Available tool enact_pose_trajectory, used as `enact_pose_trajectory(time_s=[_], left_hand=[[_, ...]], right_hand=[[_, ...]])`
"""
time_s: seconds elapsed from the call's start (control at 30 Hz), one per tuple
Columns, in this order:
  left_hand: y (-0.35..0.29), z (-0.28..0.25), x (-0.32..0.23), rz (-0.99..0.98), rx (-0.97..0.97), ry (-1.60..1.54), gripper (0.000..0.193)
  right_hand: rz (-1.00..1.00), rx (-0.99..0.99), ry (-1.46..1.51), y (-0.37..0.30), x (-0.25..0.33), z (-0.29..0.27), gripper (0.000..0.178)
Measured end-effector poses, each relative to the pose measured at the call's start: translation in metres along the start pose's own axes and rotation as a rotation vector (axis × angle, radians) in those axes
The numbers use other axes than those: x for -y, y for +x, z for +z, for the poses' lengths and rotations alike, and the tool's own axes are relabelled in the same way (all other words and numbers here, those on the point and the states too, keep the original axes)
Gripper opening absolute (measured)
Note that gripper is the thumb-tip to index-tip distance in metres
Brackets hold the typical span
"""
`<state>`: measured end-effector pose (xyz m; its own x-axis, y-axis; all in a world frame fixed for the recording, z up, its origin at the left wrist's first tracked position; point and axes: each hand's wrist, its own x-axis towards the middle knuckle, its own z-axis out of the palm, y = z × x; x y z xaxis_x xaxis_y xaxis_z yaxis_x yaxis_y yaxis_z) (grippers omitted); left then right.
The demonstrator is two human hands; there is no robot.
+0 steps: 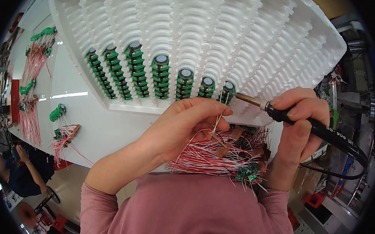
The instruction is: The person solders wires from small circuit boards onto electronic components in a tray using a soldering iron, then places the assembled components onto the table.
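My left hand (176, 123) pinches thin white wires (218, 121) between thumb and fingers. Their tips point up at the rightmost stack of round green parts (229, 86). My right hand (302, 118) grips a soldering iron (276, 114) by its black handle. The metal tip lies against or just over that same stack, close to the wire ends; whether it touches cannot be made out. Below my hands lies a thick bundle of red and white wires (210, 158) with small green circuit boards (248, 172) at its right end.
A white foam tray (139, 109) with ribbed channels holds several rows of round green parts. On the white table (97, 135) at left are more wired boards (68, 132) and green coil-like stacks (57, 112). The iron's black cable (356, 173) loops at right. Another person (21, 172) sits far left.
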<state>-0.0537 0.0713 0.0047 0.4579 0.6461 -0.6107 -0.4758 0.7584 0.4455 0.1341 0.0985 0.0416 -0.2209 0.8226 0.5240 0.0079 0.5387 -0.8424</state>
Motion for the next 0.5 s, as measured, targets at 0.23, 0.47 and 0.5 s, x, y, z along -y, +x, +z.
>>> enact_pose_trajectory(time_s=[0.23, 0.47, 0.5], left_hand=[[-0.0003, 0.0005, -0.0005, -0.006, -0.007, 0.000, 0.021], [-0.0005, 0.0001, 0.0000, 0.003, 0.006, 0.011, 0.022], [-0.0004, -0.0001, 0.0001, 0.003, 0.006, 0.011, 0.022]], right_hand=[[-0.010, 0.005, -0.007, -0.0009, -0.0013, 0.0001, 0.020], [0.009, -0.001, -0.008, -0.0009, 0.0020, -0.0001, 0.022], [0.006, -0.006, -0.016, -0.0008, 0.0025, -0.0004, 0.022]])
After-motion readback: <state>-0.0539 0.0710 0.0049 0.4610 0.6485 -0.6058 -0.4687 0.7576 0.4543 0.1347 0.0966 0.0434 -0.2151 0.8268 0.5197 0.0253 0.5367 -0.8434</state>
